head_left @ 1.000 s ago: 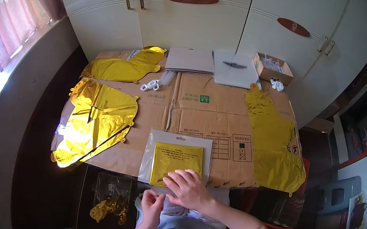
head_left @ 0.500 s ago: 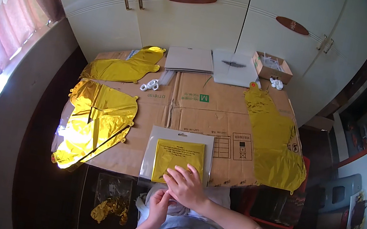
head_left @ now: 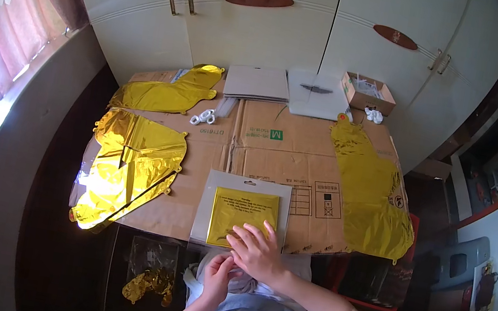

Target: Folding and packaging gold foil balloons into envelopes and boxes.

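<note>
In front of me at the table's near edge lies a clear plastic packet with a grey card and a folded gold foil balloon inside. My right hand rests on the packet's lower right part, its fingers stretched out and apart over the gold foil. Just below the packet's lower edge, my left hand is closed in a pinch close beside the right thumb. What lies between its fingertips is too small to make out.
Flattened gold foil balloons lie on the cardboard-covered table: two at left, one at right. Far back are grey cards, a stack of clear packets, an open box and white ribbon rolls. A bag of gold foil sits below left.
The packet has shifted very slightly to the right. My right hand has moved a little to the right and down with it. My left hand keeps its pinch.
</note>
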Demonstrator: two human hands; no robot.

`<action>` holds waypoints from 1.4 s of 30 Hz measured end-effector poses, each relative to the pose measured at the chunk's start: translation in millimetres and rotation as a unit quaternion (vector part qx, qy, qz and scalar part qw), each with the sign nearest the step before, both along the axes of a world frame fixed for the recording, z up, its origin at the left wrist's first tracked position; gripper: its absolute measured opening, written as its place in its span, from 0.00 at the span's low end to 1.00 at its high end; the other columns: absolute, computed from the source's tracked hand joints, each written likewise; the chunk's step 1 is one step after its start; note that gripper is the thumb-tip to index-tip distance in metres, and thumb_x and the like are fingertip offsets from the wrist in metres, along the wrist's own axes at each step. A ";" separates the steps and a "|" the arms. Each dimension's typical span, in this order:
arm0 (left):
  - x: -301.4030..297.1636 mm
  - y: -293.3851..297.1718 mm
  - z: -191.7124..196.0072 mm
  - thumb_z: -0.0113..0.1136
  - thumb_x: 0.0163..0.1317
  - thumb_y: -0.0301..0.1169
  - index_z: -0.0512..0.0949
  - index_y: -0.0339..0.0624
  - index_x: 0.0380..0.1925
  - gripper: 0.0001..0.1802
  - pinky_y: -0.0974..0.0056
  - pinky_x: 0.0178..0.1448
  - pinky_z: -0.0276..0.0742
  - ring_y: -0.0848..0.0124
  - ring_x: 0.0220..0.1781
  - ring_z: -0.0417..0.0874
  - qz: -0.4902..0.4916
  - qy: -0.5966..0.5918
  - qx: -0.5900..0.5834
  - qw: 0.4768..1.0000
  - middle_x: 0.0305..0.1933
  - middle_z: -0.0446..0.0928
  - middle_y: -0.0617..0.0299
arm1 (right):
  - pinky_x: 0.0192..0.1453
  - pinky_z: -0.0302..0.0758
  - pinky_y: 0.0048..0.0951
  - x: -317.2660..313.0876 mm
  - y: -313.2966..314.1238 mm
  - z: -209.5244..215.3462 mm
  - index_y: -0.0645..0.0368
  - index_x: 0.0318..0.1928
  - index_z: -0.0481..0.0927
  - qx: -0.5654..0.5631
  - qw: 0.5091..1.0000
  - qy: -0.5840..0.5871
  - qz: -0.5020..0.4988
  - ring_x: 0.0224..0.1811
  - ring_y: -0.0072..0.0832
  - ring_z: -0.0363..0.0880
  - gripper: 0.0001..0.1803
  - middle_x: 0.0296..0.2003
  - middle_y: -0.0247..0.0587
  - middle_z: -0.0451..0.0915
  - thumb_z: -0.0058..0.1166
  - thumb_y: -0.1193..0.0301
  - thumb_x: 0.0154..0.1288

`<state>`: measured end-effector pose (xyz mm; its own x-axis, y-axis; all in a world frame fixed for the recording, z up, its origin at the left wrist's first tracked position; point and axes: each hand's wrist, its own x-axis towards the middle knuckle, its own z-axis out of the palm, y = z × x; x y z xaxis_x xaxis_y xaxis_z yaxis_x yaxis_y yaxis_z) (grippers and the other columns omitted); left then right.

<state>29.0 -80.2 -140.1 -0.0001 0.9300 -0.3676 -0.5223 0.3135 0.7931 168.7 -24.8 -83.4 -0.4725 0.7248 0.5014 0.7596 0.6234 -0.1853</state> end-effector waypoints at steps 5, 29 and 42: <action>0.8 -0.1 -10.9 0.50 0.74 0.34 0.79 0.33 0.41 0.14 0.66 0.41 0.82 0.71 0.36 0.84 -0.024 0.024 0.016 0.999 0.36 0.82 0.57 | 0.70 0.55 0.56 2.0 1.6 -0.4 0.47 0.50 0.81 -0.017 1.000 0.016 -0.008 0.61 0.31 0.70 0.20 0.55 0.32 0.75 0.64 0.63 0.56; -24.7 -0.7 61.1 0.49 0.71 0.30 0.78 0.35 0.50 0.14 0.71 0.28 0.77 0.71 0.22 0.82 -0.152 -0.080 -0.080 0.982 0.26 0.82 0.56 | 0.68 0.66 0.43 56.1 5.0 17.4 0.54 0.54 0.79 -0.073 0.997 0.009 0.000 0.64 0.39 0.69 0.28 0.56 0.39 0.75 0.67 0.57 0.54; -23.5 0.2 47.5 0.46 0.74 0.29 0.71 0.39 0.60 0.18 0.70 0.37 0.81 0.67 0.39 0.87 -0.091 -0.094 -0.047 0.990 0.41 0.83 0.55 | 0.59 0.77 0.38 66.0 9.1 21.8 0.54 0.43 0.84 0.028 0.995 -0.045 0.081 0.54 0.34 0.80 0.15 0.47 0.35 0.82 0.62 0.68 0.54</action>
